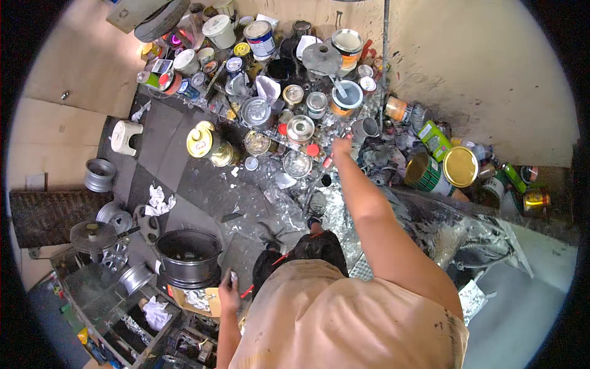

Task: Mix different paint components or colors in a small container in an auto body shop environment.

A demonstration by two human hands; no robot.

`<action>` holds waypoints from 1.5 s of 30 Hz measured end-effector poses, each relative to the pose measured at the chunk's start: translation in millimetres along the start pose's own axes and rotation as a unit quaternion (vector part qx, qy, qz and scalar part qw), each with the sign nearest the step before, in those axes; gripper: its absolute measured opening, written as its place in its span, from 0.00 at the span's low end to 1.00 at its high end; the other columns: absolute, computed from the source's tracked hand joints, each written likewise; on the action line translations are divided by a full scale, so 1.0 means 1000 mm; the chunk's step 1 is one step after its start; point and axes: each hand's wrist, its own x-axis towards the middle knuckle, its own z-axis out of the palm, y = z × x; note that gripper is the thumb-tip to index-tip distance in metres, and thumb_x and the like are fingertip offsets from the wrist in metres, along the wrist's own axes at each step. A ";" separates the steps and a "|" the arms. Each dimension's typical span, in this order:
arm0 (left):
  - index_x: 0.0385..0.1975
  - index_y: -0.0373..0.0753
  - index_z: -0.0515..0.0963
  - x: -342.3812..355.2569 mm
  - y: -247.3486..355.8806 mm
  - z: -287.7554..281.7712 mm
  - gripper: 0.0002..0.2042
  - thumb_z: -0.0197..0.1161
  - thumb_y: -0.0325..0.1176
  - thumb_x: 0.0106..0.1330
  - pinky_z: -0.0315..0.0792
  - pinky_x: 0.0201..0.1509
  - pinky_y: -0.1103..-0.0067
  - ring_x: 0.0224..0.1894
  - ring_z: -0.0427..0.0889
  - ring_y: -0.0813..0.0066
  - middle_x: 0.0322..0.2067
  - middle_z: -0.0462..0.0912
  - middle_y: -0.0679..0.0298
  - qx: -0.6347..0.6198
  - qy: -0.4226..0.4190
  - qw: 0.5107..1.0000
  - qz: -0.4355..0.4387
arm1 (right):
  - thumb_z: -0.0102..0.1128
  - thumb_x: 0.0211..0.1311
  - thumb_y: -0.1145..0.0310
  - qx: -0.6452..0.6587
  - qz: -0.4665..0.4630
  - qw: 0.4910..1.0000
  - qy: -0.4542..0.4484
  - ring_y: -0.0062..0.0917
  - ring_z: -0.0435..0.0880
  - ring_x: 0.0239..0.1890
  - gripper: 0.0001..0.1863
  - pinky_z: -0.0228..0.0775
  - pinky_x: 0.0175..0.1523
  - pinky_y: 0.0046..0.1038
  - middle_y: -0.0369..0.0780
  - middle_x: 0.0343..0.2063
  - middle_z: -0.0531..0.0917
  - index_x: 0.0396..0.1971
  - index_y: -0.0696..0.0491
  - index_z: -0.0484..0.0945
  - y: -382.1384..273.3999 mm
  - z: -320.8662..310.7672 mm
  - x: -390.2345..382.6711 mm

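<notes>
Cans [301,130] and tubs crowd the worktop [332,122], and some work looks partly done. Near its right end, a round tub [348,95] has its top off, with grey stuff inside and a stick [340,87] leaning in it. A silver can near the front edge has its lid on, so not all of them are open. A grey cup [367,127] sits by the front right corner, tipped a bit. I can't see what is in it, so I can't tell if it has been filled or used. The right hand [342,146] is stretched out just beside the cup, with its fingers bent in close; I can't tell if they hold it. The left hand [229,293] hangs low, near a big black wheel [188,261]. Its fingers are curled, and maybe hold something small. Nothing here looks all finished, and the mess is not tidied.
</notes>
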 end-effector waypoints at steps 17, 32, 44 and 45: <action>0.55 0.42 0.79 -0.012 0.066 0.065 0.21 0.69 0.34 0.61 0.76 0.45 0.73 0.40 0.86 0.68 0.39 0.85 0.49 0.078 -0.132 0.988 0.017 | 0.71 0.51 0.65 -0.121 -0.126 0.984 0.047 0.45 0.83 0.42 0.28 0.73 0.51 0.40 0.54 0.43 0.82 0.47 0.66 0.73 0.035 -0.048 0.034; 0.55 0.34 0.78 0.072 0.087 0.011 0.21 0.69 0.26 0.61 0.73 0.50 0.80 0.43 0.80 0.79 0.41 0.85 0.59 -0.039 -0.092 0.992 0.083 | 0.67 0.58 0.61 -0.222 -0.376 0.887 -0.148 0.46 0.84 0.35 0.15 0.75 0.42 0.40 0.49 0.32 0.85 0.38 0.58 0.82 -0.162 0.104 -0.110; 0.54 0.32 0.79 0.230 0.060 -0.098 0.18 0.66 0.23 0.63 0.72 0.52 0.80 0.43 0.80 0.78 0.42 0.85 0.61 -0.159 -0.118 0.979 0.053 | 0.70 0.52 0.62 -0.385 -0.338 0.847 -0.142 0.47 0.84 0.40 0.17 0.74 0.48 0.42 0.52 0.35 0.84 0.37 0.58 0.82 -0.190 0.184 -0.116; 0.54 0.33 0.79 0.242 0.057 -0.106 0.18 0.66 0.23 0.63 0.72 0.52 0.80 0.43 0.80 0.78 0.42 0.85 0.61 -0.143 -0.121 0.981 0.054 | 0.70 0.52 0.62 -0.393 -0.338 0.844 -0.138 0.47 0.84 0.40 0.17 0.74 0.48 0.42 0.52 0.35 0.84 0.37 0.58 0.82 -0.190 0.188 -0.118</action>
